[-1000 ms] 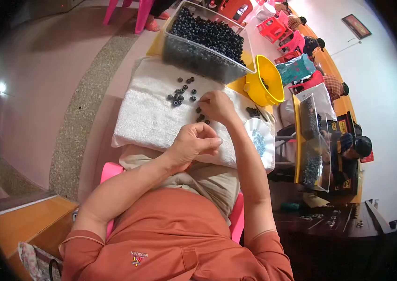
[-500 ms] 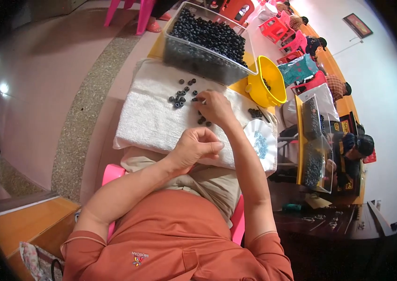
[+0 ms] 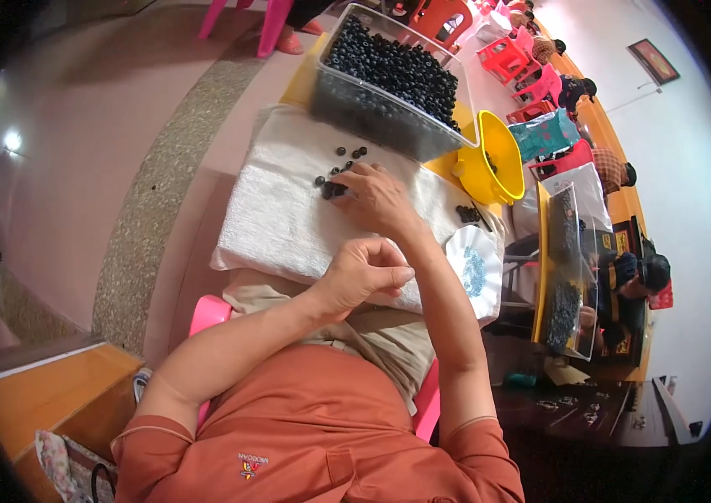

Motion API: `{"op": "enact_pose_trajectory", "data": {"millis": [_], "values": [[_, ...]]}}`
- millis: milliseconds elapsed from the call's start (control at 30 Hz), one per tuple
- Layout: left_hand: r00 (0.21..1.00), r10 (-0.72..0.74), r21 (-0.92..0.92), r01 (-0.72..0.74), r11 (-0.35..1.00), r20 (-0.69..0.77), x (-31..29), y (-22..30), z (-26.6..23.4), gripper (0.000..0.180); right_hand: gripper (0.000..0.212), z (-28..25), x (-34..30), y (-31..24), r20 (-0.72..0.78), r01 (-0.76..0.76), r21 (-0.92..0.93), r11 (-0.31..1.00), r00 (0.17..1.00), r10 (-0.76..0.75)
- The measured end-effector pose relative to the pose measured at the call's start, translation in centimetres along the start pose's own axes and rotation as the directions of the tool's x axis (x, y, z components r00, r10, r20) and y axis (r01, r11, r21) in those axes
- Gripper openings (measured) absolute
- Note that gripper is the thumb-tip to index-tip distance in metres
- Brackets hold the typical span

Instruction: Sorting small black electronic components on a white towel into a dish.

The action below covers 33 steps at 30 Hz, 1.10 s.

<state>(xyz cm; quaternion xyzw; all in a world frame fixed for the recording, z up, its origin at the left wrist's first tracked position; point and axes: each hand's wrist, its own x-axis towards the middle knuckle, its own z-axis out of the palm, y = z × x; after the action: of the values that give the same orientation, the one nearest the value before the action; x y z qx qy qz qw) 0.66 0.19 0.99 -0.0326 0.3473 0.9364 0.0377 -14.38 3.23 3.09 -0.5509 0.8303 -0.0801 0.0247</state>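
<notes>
My right hand [image 3: 379, 199] is palm down over the white towel [image 3: 267, 214], its fingers stretched to the left among loose black beads [image 3: 334, 189]. The fingertips touch some of these beads, and part of the group is hidden under the hand. A few more round beads lie just beyond the fingers. Nearer to me, my left hand [image 3: 362, 275] is held above the towel's front edge with its fingers curled in and thumb against them. Whatever it may hold is hidden.
A clear plastic bin [image 3: 389, 109] full of black beads stands at the back. Right of it is a yellow basin [image 3: 494, 163]. A white fluted dish [image 3: 458, 243] with small blue bits sits right of my forearm, near a small black pile [image 3: 467, 215]. Other people sit farther right.
My right hand has moved a little left and nearer over the beads, its fingers reaching farther out. Some beads have been drawn together under it. The left hand stays curled.
</notes>
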Motion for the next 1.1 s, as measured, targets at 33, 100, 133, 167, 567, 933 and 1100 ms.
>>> {"op": "enact_pose_trajectory", "data": {"millis": [33, 100, 133, 167, 567, 933, 1100], "values": [[1.000, -0.001, -0.003, 0.001, 1.000, -0.001, 0.0, 0.0, 0.1, 0.009, 0.037, 0.0, -0.1, 0.3, -0.004, 0.003, 0.011, 1.000, 1.000, -0.003], [0.999, -0.031, -0.006, 0.031, 0.999, -0.012, -0.1, 0.1, 0.3, 0.008, 0.035, 0.0, -0.4, 0.7, -0.006, 0.003, 0.023, 1.000, 1.000, -0.003], [0.999, -0.032, -0.011, 0.031, 0.999, -0.013, -0.1, 0.1, 0.2, 0.008, 0.034, 0.0, -0.4, 0.8, -0.009, 0.010, 0.021, 1.000, 1.000, -0.010], [1.000, -0.029, -0.016, 0.029, 0.999, -0.008, 0.0, -0.1, 0.1, 0.008, 0.033, 0.0, -0.5, 0.9, -0.012, 0.016, 0.019, 1.000, 1.000, -0.016], [1.000, -0.024, 0.008, 0.024, 1.000, 0.000, -0.1, 0.0, 0.2, 0.008, 0.020, 0.9, 0.6, 0.1, -0.146, 0.021, 0.046, 0.999, 0.989, -0.014], [0.999, -0.035, 0.065, 0.037, 0.997, -0.026, -0.4, 0.6, 0.3, 0.008, 0.019, 0.8, 3.1, -0.9, -0.030, -0.212, -0.056, 0.976, 0.977, 0.211], [1.000, 0.004, 0.025, -0.004, 1.000, -0.010, -0.2, 0.4, 0.2, 0.009, 0.020, 0.2, 2.1, 0.2, 0.014, -0.201, 0.099, 0.975, 0.980, 0.200]]}}
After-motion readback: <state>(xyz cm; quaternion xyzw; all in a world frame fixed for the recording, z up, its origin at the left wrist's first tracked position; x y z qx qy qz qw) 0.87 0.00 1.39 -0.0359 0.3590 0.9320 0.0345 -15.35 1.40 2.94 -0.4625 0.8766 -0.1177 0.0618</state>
